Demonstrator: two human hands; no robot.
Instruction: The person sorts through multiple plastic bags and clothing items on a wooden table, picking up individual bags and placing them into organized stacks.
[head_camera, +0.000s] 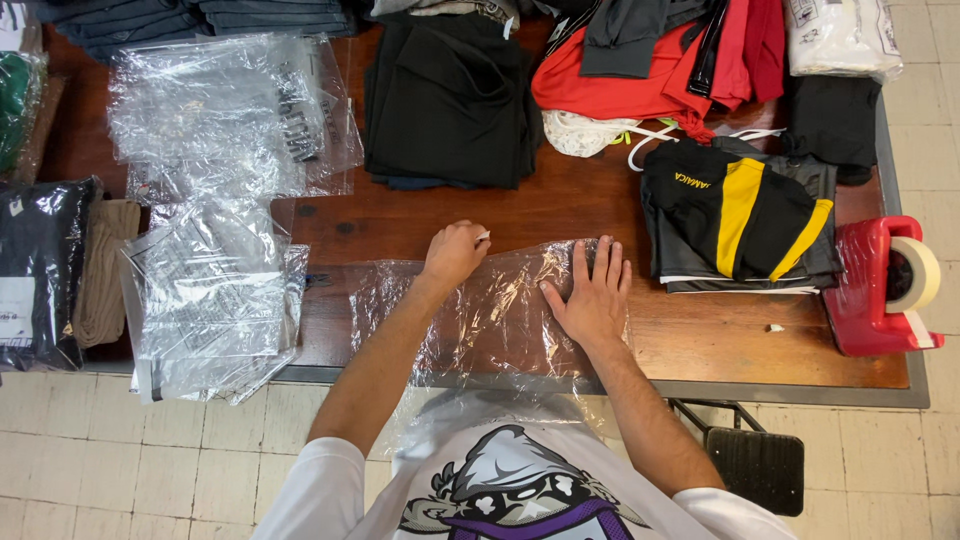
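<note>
Overhead view of a wooden table (600, 215) with a grey metal edge, above pale floor tiles. At centre front, a clear plastic bag (490, 320) spread flat on the wood, its near end hanging over the table edge toward the person's white printed shirt (515, 490). Right hand (592, 293) pressed flat on the right part of the bag, palm down, fingers spread and pointing away, gripping nothing. Left hand (455, 253) at the far left corner of the bag, fingers curled into a loose fist, pinching a small white strip (483, 236) between thumb and fingertips; hard to tell whether that strip belongs to the bag. To the left, two heaps of more empty clear bags (215, 110), one near the far edge and one overhanging the near edge. At far left, a dark packed garment (40, 265) beside a folded tan cloth (100, 270). Behind the hands, a stack of folded black clothes (450, 100). To the right of that, red garments (640, 75) with a white mesh item just below. Near the right hand, a folded black and yellow jacket (735, 220). At the right edge, a red tape dispenser (875, 285) holding a pale roll. Under the table, a small black stool (755, 465).
</note>
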